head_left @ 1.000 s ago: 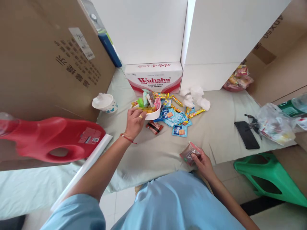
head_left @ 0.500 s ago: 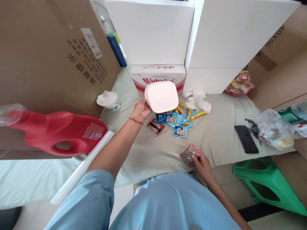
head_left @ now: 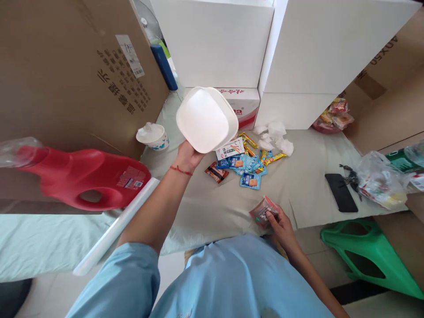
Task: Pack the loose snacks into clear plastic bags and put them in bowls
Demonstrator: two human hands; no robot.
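My left hand point(head_left: 191, 157), a red string round its wrist, grips a white rounded-square bowl point(head_left: 203, 119) by its near side. The bowl is tilted in the air over a pile of small snack packets. A white packet point(head_left: 229, 149) lies just below the bowl, partly over blue packets point(head_left: 250, 180). Yellow packets point(head_left: 275, 159) and a dark reddish-brown packet point(head_left: 217, 172) lie around them. Low over the cloth near my body, my right hand point(head_left: 281, 224) pinches a small see-through packet point(head_left: 263, 212) with a red edge and dark contents.
Crumpled tissues point(head_left: 276, 134) lie beyond the packets. A paper cup point(head_left: 155, 137) and a red jug point(head_left: 89, 179) are at left, with a white roll point(head_left: 115, 227). White boxes point(head_left: 212, 44) stand behind. A phone point(head_left: 341, 192) and a green stool point(head_left: 367, 251) are at right.
My left hand has moved the bowl a little to the left and turned it. The white packet now shows on the pile below it. My right hand has hardly moved.
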